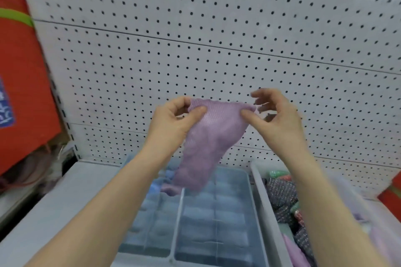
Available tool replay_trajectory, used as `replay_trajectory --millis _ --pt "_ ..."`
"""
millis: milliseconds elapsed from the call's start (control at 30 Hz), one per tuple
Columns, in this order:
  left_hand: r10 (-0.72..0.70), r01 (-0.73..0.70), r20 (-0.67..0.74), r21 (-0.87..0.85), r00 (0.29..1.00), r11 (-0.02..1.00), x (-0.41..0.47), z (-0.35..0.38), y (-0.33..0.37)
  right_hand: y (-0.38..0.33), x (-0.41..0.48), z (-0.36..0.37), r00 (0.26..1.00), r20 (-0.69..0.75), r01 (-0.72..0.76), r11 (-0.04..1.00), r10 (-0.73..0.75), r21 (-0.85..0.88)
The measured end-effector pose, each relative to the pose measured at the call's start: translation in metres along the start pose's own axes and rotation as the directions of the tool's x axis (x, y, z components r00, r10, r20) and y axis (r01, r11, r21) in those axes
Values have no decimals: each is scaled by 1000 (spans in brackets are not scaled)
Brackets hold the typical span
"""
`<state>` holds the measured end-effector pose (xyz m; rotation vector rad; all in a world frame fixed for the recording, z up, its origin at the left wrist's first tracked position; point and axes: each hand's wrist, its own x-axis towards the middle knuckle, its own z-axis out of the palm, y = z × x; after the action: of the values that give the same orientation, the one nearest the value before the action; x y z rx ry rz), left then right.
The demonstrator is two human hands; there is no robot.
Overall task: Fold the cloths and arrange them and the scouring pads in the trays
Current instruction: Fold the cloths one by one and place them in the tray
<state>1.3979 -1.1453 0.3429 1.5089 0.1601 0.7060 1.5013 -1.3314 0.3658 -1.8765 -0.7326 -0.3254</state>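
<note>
The cloth is presenting as thin purple fabric — waffle-textured, matt. The tray is showing as translucent grey plastic, smooth, slightly glossy. The scouring pads are glinting — dark woven fibre with metallic thread. The pegboard is reading as white painted sheet, smooth, matt.

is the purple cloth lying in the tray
No, the left hand and right hand hold the cloth up above the tray.

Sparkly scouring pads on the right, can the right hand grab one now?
Probably not yet: the right hand is pinching the purple cloth. Nothing covers the scouring pads, so after letting go, the way looks free.
</note>
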Motion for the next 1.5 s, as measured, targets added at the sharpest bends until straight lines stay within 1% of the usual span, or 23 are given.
replay_trajectory --millis 33,67,100,167,200,267,367,433,500,533,567,633,667,700,767,867,933,1033,1167,1267,1367,1433,1500 --pt "15 -15 -30 27 999 1000 -1 -3 1 -8 -4 11 998 -60 7 1000 -9 -26" --pt "29 -26 -48 61 998 998 -3 -5 1 -17 -9 24 999 -28 -17 1000 17 16" --pt "32 -27 -47 93 998 995 -5 -6 0 -26 -14 36 995 77 -70 993 63 95" --pt "-10 8 11 138 1000 990 -9 -6 0 -35 -22 61 938 321 -198 961 129 193" --pt "-40 30 55 176 998 984 -11 -8 -1 -36 -23 71 920 369 -219 956 135 197" --pt "-99 70 118 225 988 972 -13 -14 -4 -34 -22 83 922 359 -239 944 147 229" --pt "-144 132 148 88 978 987 -15 -29 -6 -26 -20 91 927 331 -288 900 177 327" --pt "-73 68 44 103 996 992 -13 -41 -8 -24 -20 91 934 302 -282 912 191 297" --pt "17 9 -107 242 994 970 -9 -53 -13 -24 -17 89 923 331 -305 896 196 322" --pt "17 27 -141 304 990 952 -7 -58 -15 -25 -16 87 908 369 -337 868 198 364" --pt "-39 77 -122 326 992 942 -5 -62 -16 -26 -14 84 892 409 -368 836 194 406" --pt "-252 237 22 265 968 935 0 -67 -20 -27 -11 80 865 476 -398 799 162 451" --pt "-334 310 108 189 936 932 1 -68 -21 -27 -9 78 858 495 -392 800 140 454" --pt "-371 358 185 100 910 928 3 -69 -23 -27 -8 77 855 504 -380 809 122 448" --pt "-366 390 280 -33 888 920 5 -70 -25 -27 -7 72 857 504 -362 827 113 430" --pt "-367 408 291 -96 884 908 6 -69 -29 -25 -6 64 857 500 -373 818 123 439" --pt "-356 389 240 -104 903 916 6 -67 -32 -21 -7 61 856 502 -364 832 122 418" --pt "-302 318 144 -106 942 942 5 -64 -29 -14 -9 61 884 440 -300 912 157 279" --pt "-185 191 76 -80 980 978 4 -62 -22 -12 -10 61 915 338 -316 914 222 254" --pt "-100 102 62 -39 993 994 2 -61 -16 -14 -6 56 931 312 -271 933 190 239" --pt "-21 21 25 -3 999 1000 1 -61 -12 -21 -5 52 937 306 -260 920 167 295" --pt "27 -25 -33 62 999 998 2 -59 -13 -26 -6 55 950 252 -259 913 183 314" --pt "80 -63 -115 148 990 987 4 -55 -15 -30 -6 63 972 159 -212 942 174 260"
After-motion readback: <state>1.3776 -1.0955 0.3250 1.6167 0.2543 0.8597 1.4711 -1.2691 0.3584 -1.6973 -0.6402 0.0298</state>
